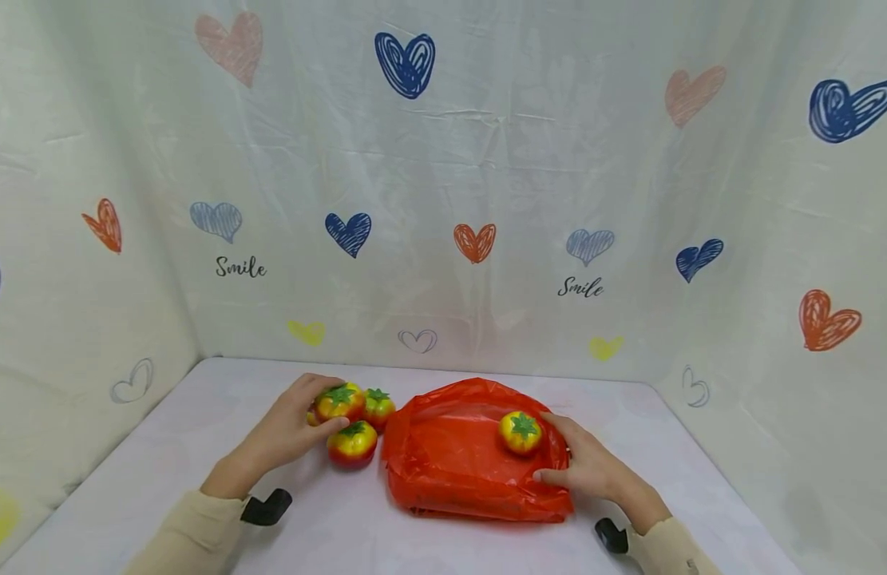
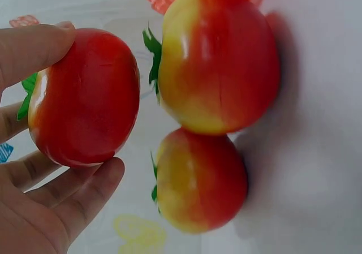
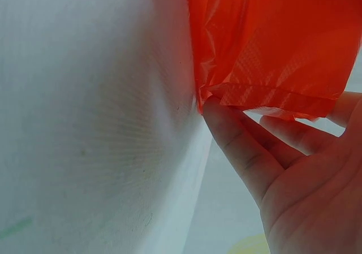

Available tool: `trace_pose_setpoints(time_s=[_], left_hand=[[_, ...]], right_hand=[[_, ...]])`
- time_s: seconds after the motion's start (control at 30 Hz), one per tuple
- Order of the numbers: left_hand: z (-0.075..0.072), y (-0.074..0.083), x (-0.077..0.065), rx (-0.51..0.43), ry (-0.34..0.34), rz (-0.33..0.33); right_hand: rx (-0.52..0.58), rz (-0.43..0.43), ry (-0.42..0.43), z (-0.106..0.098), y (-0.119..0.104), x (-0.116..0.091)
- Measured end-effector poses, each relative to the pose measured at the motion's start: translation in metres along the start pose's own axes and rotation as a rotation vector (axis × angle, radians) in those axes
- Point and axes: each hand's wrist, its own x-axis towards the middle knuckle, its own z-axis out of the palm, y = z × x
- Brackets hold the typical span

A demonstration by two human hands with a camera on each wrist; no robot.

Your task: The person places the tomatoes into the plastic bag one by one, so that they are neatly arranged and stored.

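Note:
My left hand (image 1: 299, 423) grips a red-and-yellow toy tomato (image 2: 85, 98) with green leaves, thumb on one side and fingers on the other. Beside it, a second tomato (image 1: 353, 445) and a third tomato (image 1: 379, 409) rest on the table; part of another shows behind the hand. At the right end of a red plastic bag (image 1: 443, 447), my right hand (image 1: 594, 463) holds the bag's edge, fingers and thumb about it. One more tomato (image 1: 520, 433) lies at the bag's right side, close to that hand. In the right wrist view the fingertips (image 3: 214, 108) touch a lower corner of the bag.
A white-covered table (image 1: 314, 527) carries everything. Behind it and at both sides hangs a pale curtain (image 1: 515, 160) printed with hearts and the word Smile. Each wrist bears a black strap-like piece (image 1: 267, 507).

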Motion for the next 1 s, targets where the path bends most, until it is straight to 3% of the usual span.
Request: trace_pose_setpoints(time_s=[0.37,0.67,1.0], left_hand=[[0.014,0.017,0.009,-0.05,-0.044,0.008],[0.03,0.027,0.017,-0.058,-0.052,0.057],[0.043,0.043,0.031,-0.063,-0.123,0.033]], right_hand=[[0.002,-0.004,0.004,0.0,-0.001,0.0],[0.003,0.003,0.005,-0.001,-0.002,-0.001],[0.002,-0.004,0.003,-0.002,-0.002,-0.001]])
